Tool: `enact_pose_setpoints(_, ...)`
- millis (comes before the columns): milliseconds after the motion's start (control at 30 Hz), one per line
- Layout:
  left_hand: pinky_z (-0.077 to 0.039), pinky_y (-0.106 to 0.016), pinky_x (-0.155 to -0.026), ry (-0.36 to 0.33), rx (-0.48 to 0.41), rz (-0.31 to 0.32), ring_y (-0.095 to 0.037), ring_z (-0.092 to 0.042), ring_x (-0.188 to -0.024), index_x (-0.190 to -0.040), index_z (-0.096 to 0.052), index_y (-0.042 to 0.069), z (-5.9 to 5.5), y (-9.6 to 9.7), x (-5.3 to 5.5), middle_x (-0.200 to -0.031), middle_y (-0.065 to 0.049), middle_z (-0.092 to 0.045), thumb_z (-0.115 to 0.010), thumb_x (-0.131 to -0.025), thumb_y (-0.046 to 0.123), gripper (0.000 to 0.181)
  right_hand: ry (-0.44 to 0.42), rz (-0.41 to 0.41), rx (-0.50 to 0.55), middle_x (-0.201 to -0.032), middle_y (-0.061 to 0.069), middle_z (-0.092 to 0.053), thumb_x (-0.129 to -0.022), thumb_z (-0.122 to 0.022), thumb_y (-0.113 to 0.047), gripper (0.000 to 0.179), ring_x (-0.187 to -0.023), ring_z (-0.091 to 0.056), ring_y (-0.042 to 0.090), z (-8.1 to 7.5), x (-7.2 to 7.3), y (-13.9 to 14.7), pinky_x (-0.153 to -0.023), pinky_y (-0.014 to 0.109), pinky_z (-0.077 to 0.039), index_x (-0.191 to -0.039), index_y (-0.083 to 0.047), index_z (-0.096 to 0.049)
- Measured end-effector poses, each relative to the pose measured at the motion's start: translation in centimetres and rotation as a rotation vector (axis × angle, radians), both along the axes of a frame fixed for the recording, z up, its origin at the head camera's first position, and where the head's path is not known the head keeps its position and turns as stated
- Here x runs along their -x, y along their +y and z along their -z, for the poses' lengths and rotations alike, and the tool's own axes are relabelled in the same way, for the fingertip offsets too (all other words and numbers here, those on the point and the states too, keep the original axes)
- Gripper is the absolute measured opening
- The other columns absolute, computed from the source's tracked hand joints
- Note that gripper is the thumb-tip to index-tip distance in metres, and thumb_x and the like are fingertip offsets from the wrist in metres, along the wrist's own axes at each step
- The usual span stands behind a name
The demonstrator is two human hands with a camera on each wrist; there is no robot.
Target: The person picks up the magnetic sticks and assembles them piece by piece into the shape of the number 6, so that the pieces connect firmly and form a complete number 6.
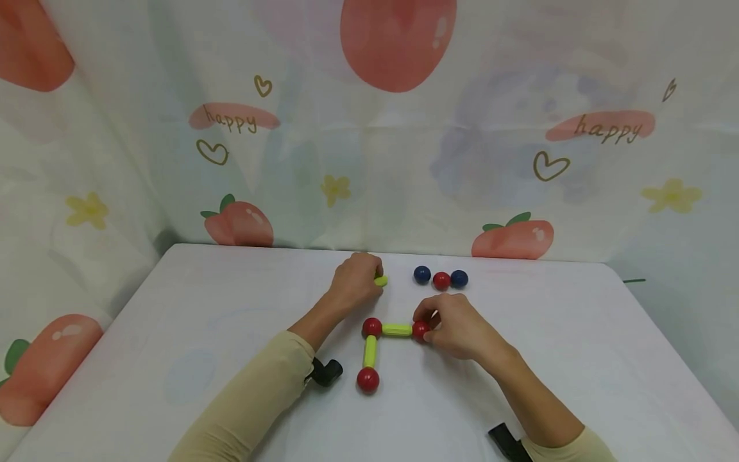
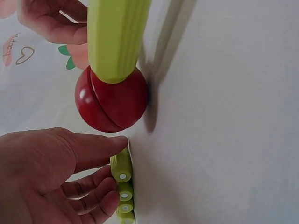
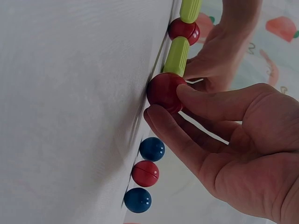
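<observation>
My right hand [image 1: 464,327] pinches a red ball [image 3: 164,92] between thumb and forefinger. A yellow-green ribbed stick [image 1: 397,330] joins that ball to a red corner ball [image 1: 372,327]. From the corner, a second yellow-green stick [image 1: 370,351] runs toward me to another red ball [image 1: 367,380], making an L shape on the table. Farther back, my left hand [image 1: 358,280] has its thumb and fingers around a yellow-green stick [image 2: 121,165], whose end pokes out between them in the head view. Several like sticks [image 2: 125,192] lie in a row there, mostly hidden by the hand in the head view.
Behind my right hand, a dark blue ball [image 1: 422,274], a red ball [image 1: 441,281] and a second dark blue ball [image 1: 459,278] sit in a row. A white table [image 1: 577,333] lies beneath everything. A fruit-printed curtain [image 1: 369,154] hangs along its back edge.
</observation>
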State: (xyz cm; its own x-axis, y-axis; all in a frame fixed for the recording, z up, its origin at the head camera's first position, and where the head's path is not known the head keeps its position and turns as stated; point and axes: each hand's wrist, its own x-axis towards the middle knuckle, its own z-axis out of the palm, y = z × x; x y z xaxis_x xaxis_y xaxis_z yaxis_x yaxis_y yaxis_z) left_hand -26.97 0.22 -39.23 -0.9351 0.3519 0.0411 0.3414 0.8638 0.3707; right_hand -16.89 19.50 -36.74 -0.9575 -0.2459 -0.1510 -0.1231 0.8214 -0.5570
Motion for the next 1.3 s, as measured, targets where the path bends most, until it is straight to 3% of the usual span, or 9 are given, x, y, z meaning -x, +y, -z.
enact_pose_setpoints(567,-0.056,-0.029,-0.076,-0.048,-0.034,-0.034,-0.016,-0.060,-0.085,-0.104,-0.078,0.010,-0.5,-0.1,-1.0,-0.104,-0.003,-0.072,-0.078,-0.090,0.015,0.014,-0.011,-0.006,0.006,-0.090,0.002,-0.069,-0.084,-0.081,-0.001,0.021,-0.088,-0.062,0.019,-0.1,0.0,-0.2,-0.077,0.033,-0.060,-0.102,-0.011,-0.077)
enact_pose_setpoints(767,-0.051,-0.025,-0.065,-0.083,-0.091,-0.042,-0.016,-0.058,-0.082,-0.103,-0.078,0.010,-1.2,-0.5,-2.0,-0.098,-0.001,-0.069,-0.078,-0.090,0.019,0.016,-0.009,-0.012,0.006,-0.091,0.001,-0.070,-0.085,-0.080,0.000,0.021,-0.089,-0.062,0.018,-0.1,0.2,-0.1,-0.078,0.034,-0.060,-0.102,-0.012,-0.077)
enact_pose_setpoints(1300,-0.051,-0.026,-0.064,-0.110,-0.227,-0.048,-0.014,-0.061,-0.077,-0.101,-0.076,0.014,-2.7,-2.8,-5.1,-0.086,0.003,-0.069,-0.079,-0.086,0.018,0.015,-0.010,-0.008,-0.003,-0.094,0.002,-0.069,-0.085,-0.080,-0.001,0.021,-0.091,-0.062,0.020,0.0,0.2,0.0,-0.079,0.034,-0.060,-0.102,-0.012,-0.077)
